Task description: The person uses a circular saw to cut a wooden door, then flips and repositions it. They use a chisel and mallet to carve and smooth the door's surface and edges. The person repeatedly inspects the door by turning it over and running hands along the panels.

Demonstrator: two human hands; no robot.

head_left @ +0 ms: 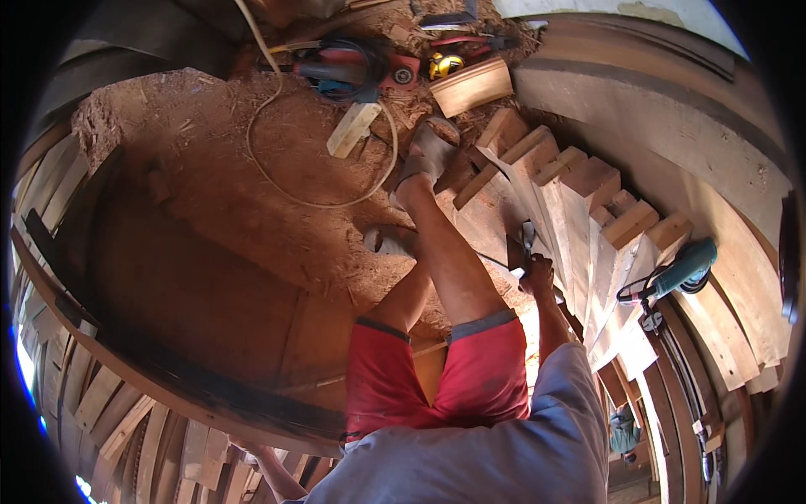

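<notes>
My right hand (538, 276) is closed around a small dark tool with silvery parts (526, 238), beside a row of upright timber pieces (579, 197). The tool's kind is hard to make out, and my fingers partly cover it. A thin pale strip lies by those fingers. At the lower left, my left hand (243, 445) is by the edge of a large curved brown wooden panel (201, 302). Its fingers are mostly hidden, so what it touches does not show.
Wood shavings cover the floor (294, 244) around my sandalled feet. Ahead lie a corded power tool (344, 71), a yellow tape measure (445, 65) and wood offcuts (474, 88). A teal power tool (684, 267) rests on boards at right. A pale cord (323, 204) loops across the floor.
</notes>
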